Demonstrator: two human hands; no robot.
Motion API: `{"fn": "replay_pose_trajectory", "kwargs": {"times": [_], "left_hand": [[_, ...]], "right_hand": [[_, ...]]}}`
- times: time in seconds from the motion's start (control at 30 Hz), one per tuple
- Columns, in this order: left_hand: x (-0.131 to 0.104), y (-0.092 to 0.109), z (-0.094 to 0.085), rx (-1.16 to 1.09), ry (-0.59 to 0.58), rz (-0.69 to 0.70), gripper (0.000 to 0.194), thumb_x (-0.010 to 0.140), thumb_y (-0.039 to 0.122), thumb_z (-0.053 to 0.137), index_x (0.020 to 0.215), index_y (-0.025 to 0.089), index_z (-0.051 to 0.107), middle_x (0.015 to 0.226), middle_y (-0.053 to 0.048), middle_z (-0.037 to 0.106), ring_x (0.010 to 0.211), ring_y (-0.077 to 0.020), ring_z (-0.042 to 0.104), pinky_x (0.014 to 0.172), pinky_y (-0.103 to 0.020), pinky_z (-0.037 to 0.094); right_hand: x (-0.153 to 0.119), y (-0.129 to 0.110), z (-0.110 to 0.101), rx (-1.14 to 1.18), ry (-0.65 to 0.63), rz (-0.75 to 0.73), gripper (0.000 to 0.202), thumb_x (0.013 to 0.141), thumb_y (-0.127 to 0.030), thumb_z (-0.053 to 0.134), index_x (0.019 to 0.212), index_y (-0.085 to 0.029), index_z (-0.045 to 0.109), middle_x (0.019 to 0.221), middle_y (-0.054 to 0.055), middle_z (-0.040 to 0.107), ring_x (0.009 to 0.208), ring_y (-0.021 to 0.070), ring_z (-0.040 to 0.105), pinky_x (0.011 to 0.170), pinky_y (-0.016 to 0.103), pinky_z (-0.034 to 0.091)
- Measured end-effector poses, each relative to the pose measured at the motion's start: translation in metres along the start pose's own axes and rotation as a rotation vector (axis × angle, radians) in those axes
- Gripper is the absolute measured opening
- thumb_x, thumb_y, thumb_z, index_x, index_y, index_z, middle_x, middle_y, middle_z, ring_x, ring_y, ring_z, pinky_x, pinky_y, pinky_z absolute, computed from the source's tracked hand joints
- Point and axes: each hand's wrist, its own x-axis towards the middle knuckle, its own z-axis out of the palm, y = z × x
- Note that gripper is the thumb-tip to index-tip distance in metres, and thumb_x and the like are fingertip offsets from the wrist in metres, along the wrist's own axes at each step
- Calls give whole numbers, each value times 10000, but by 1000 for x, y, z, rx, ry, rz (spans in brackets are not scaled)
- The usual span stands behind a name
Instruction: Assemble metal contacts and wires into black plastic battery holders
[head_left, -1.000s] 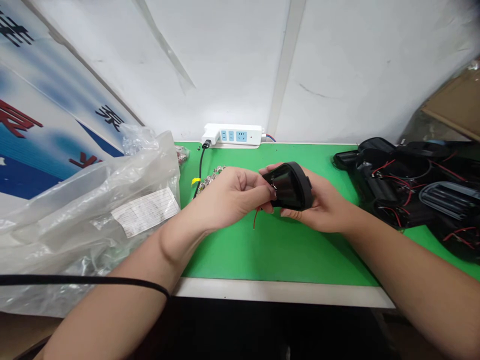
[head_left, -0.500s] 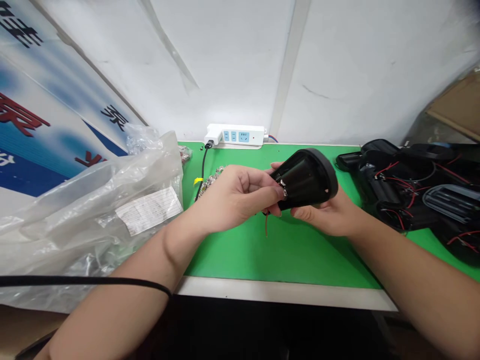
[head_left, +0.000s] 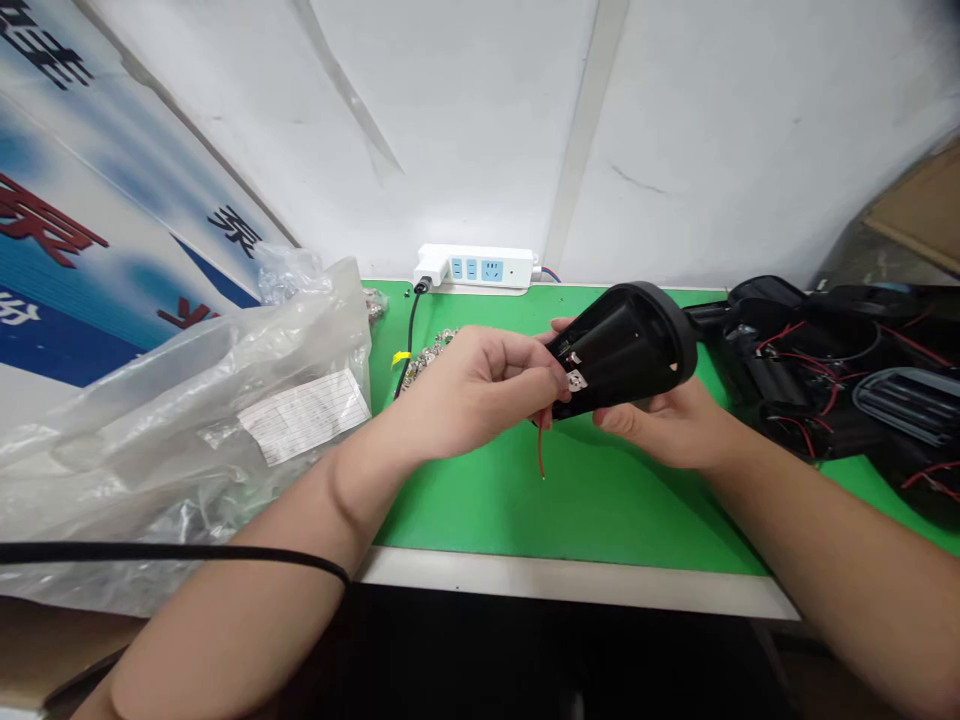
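Observation:
A black flared plastic housing (head_left: 619, 345), wide at its rim on the right, is held tilted above the green table. My right hand (head_left: 671, 425) grips it from beneath and behind, so most of those fingers are hidden. My left hand (head_left: 510, 385) is closed at the narrow end, thumb and forefinger pinching at a small silvery metal piece (head_left: 576, 380) against the housing. Below the left fingertips dangles a thin red wire (head_left: 541, 455). Just behind my left hand, several small shiny metal parts (head_left: 431, 358) lie in a heap.
Several black housings with red wires (head_left: 802, 370) crowd the table's right side. A white power strip (head_left: 487, 268) with a plugged-in black cord sits against the wall. Clear plastic bags (head_left: 187, 430) and a printed box (head_left: 97, 220) fill the left. The green table (head_left: 480, 510) has a pale front edge.
The housing is turned slightly, with its wide end a little farther right and higher. More of the metal piece and the red wire now shows by my left fingertips.

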Motion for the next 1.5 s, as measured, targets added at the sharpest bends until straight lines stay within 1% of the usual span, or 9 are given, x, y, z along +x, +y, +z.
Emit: {"fn": "replay_pose_trajectory", "kwargs": {"times": [0.17,0.37,0.5,0.67,0.93,1.07,1.23,1.33,1.5], "left_hand": [[-2,4,0,-10,43,27,396,1005,351,564,663,161,627,635,-6,621,575,-87,509,535,-237,362],[-2,3,7,-89,26,14,396,1003,461,612,735,169,594,587,10,600,503,-74,462,479,-219,332],[-1,1,9,-140,1,38,398,984,509,645,779,171,592,587,22,584,517,-74,476,495,-210,351],[-2,0,8,-136,9,75,393,1006,487,614,780,168,586,589,22,564,533,-73,478,527,-213,362],[-3,4,7,-72,15,15,342,1022,387,573,756,174,606,552,30,566,453,-61,400,441,-222,272],[-3,4,9,-52,28,16,324,1009,329,572,724,176,584,547,29,569,477,-66,423,466,-217,302],[-2,3,10,-34,41,34,346,1011,332,558,703,175,568,583,15,592,546,-80,517,532,-212,387],[-2,3,10,-34,51,32,326,1008,320,558,715,175,571,582,20,588,545,-80,531,534,-207,402],[-2,4,12,0,71,19,304,1006,304,553,729,179,562,572,36,580,478,-58,468,458,-193,343]], "right_hand": [[1,2,0,-4,6,-18,427,975,-343,726,1398,-356,669,1510,36,651,1373,258,640,1155,409,537],[0,2,2,9,22,36,464,957,-452,730,1403,-338,672,1469,61,682,1417,303,609,1172,497,531],[-2,2,3,25,17,42,500,965,-447,723,1451,-375,633,1478,47,677,1417,291,611,1158,485,545],[-1,0,4,6,11,91,531,953,-514,717,1451,-347,632,1434,62,701,1321,294,678,1109,468,582],[-1,3,5,29,32,37,441,962,-430,734,1392,-373,661,1536,25,626,1360,270,647,1159,435,539],[-1,6,5,-8,54,93,504,935,-505,747,1399,-332,651,1486,57,656,1344,291,649,1122,448,568],[0,4,4,-50,41,72,471,933,-490,751,1362,-316,665,1351,69,719,1272,279,684,1070,430,602],[1,3,5,-65,49,60,458,940,-473,747,1364,-321,664,1367,68,714,1273,271,683,1076,425,599],[2,6,3,-86,48,-2,515,926,-403,785,1416,-339,639,1444,55,683,1335,272,660,1145,450,548]]}}
